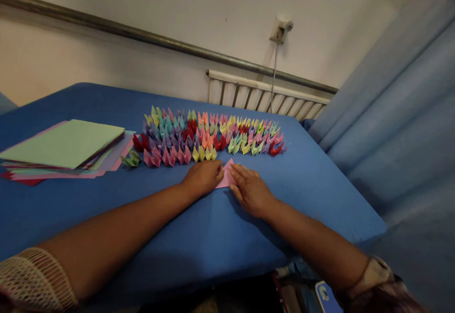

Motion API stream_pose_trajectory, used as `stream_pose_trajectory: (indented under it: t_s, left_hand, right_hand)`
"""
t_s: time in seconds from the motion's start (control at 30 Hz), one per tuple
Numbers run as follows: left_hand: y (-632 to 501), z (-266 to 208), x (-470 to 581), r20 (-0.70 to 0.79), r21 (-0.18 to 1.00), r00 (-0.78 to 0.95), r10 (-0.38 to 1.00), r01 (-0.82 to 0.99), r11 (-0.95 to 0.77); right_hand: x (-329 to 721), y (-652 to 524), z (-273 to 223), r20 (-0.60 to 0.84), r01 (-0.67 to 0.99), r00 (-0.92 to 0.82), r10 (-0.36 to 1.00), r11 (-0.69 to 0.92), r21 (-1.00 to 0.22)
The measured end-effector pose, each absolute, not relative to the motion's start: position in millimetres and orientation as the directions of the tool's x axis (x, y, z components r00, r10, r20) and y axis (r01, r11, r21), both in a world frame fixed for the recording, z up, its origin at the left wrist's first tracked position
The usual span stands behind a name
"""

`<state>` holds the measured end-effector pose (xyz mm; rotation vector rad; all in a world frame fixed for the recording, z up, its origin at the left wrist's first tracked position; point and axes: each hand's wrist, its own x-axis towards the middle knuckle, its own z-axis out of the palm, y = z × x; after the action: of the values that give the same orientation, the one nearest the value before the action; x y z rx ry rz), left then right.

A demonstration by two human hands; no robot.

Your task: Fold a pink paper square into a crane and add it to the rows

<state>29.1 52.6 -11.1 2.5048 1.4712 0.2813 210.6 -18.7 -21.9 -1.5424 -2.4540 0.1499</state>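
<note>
A small piece of folded pink paper (226,176) lies on the blue-covered table between my two hands, its pointed tip facing away from me. My left hand (204,178) has its fingers curled in at the paper's left side, closed on it. From the right, my right hand (253,187) holds the paper's other side, fingers over it and thumb by the near edge. The fingers cover part of the paper, so its full shape is hidden. Just beyond my hands stand rows of small folded paper figures (170,156) in many colours.
A stack of coloured paper sheets (67,145), light green on top, lies at the left. One green folded figure (131,159) stands beside it. Behind the blue table (320,194) are a radiator (245,84), a pipe (142,33) and a socket (280,30). A blue curtain (398,114) hangs at right.
</note>
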Motion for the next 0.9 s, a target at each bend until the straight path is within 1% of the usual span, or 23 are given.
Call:
stream_pose_trajectory:
  t_s: [0.07,0.13,0.27,0.37,0.4,0.43,0.5,0.57,0.63,0.7,0.9]
  left_hand:
    - [52,-12,27,0.051,0.299,0.484,0.874,0.827,-0.475]
    - [53,-13,25,0.045,0.312,0.483,0.875,0.825,-0.471]
    - [52,-9,20,0.030,0.323,0.476,0.879,0.828,-0.459]
    - [42,-3,21,0.093,0.295,0.490,0.867,0.818,-0.494]
    - [36,-2,23,0.158,0.256,0.536,0.829,0.789,-0.559]
    - [28,-3,25,0.191,0.235,0.585,0.789,0.753,-0.615]
    - [9,-8,30,0.153,0.230,0.680,0.717,0.681,-0.695]
    - [-10,-16,31,0.081,0.195,0.718,0.691,0.669,-0.718]
    - [-24,-24,25,-0.029,0.157,0.723,0.690,0.685,-0.711]
    - [-32,-27,12,-0.086,0.134,0.712,0.697,0.701,-0.700]
    - [-43,-21,-34,0.001,0.075,0.642,0.767,0.765,-0.640]
  right_hand:
    - [205,-9,-27,0.125,0.848,-0.443,0.888,0.460,-0.264]
    - [205,-3,-35,0.140,0.839,-0.435,0.890,0.456,-0.295]
    - [208,-2,-42,0.151,0.820,-0.446,0.882,0.471,-0.326]
    - [209,-8,-39,0.107,0.832,-0.452,0.885,0.462,-0.308]
    - [208,-10,-37,0.088,0.836,-0.457,0.885,0.461,-0.298]
    - [208,-12,-35,0.069,0.837,-0.464,0.883,0.463,-0.291]
    - [208,-16,-33,0.035,0.836,-0.481,0.876,0.471,-0.281]
    - [209,-18,-33,0.011,0.837,-0.489,0.872,0.473,-0.275]
    - [210,-19,-34,0.004,0.841,-0.487,0.874,0.470,-0.268]
    - [210,-20,-35,0.011,0.841,-0.487,0.873,0.472,-0.263]
    - [209,-20,-36,0.023,0.851,-0.471,0.882,0.461,-0.253]
